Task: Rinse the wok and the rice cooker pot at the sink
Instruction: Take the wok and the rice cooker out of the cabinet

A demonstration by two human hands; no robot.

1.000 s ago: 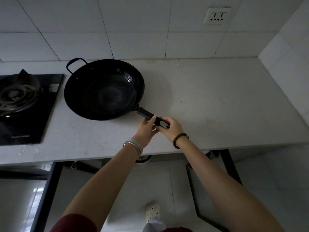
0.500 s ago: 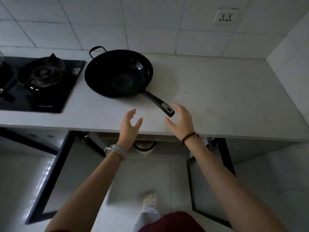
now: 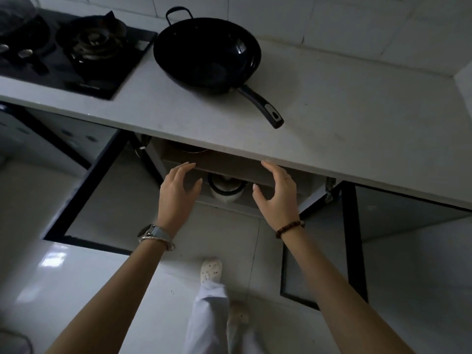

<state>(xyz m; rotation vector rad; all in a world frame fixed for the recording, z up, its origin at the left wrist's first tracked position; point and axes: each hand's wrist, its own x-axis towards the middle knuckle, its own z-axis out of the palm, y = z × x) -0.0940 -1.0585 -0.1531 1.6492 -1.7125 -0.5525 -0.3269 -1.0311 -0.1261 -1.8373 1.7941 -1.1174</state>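
Upper centre of the frame, I see the black wok (image 3: 207, 52) resting on the white worktop (image 3: 357, 111), its handle pointing lower right, just beside the gas hob (image 3: 76, 52). Below the worktop edge, the left hand (image 3: 178, 190) and right hand (image 3: 278, 198) are spread wide and empty, flanking a white round pot (image 3: 224, 192) underneath.

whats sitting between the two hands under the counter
Head view: a round white vessel with a dark rim, under the white countertop, shows between the left hand and the right hand; neither touches it.
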